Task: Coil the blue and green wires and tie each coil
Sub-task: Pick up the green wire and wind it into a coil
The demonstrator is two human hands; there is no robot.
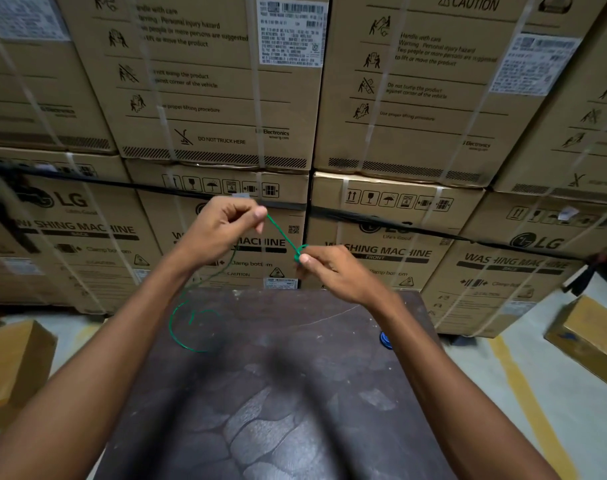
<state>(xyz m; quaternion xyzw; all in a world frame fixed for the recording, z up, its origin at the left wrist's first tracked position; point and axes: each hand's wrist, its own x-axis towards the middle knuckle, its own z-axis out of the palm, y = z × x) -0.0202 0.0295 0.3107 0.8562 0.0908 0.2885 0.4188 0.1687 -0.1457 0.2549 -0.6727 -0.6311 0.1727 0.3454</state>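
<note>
Both my hands are raised above the far edge of the dark table [278, 393]. My left hand [222, 225] pinches the green wire [282, 233], which runs taut down to my right hand [333, 271]. My right hand pinches a small green loop at its fingertips. The rest of the green wire hangs from my left hand and curls loosely on the table's far left. A small part of the blue wire [385, 340] shows on the table beside my right forearm, mostly hidden by it.
A wall of stacked cardboard washing-machine boxes [219, 98] stands right behind the table. Smaller cardboard boxes sit on the floor at the left [15, 362] and right [589, 337]. A yellow floor line [523, 393] runs along the right side.
</note>
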